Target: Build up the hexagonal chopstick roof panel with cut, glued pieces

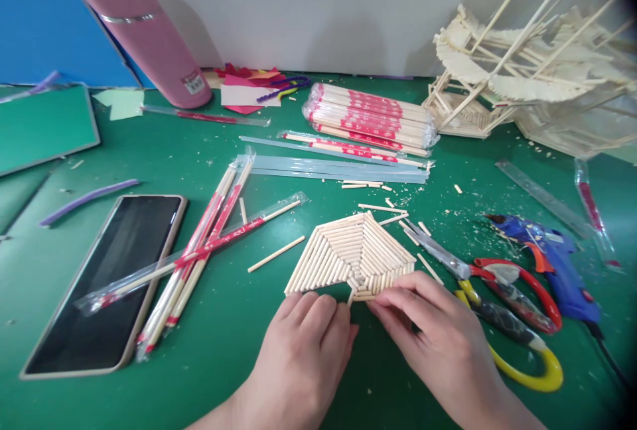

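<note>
A polygonal panel of short wooden sticks [338, 247] lies flat on the green table, its rows converging toward the middle, with a gap at its lower edge. At that gap, my left hand [308, 344] is closed, knuckles up, with a thin stick [350, 297] poking out beside its index finger; the fingertips are hidden. My right hand [445, 337] pinches the panel's lower right edge between thumb and fingers. Right of the panel lie scissors [452, 263] with red handles, over a yellow-handled tool [545, 370]. A loose stick [276, 254] rests to the left.
A blue glue gun [567, 271] lies at the right, its cord trailing. Wrapped chopsticks [199, 257] cross a phone [114, 271] at the left. Behind are glue sticks [338, 168], a chopstick bundle [368, 118], a pink bottle [144, 32] and a stick-built model [522, 65].
</note>
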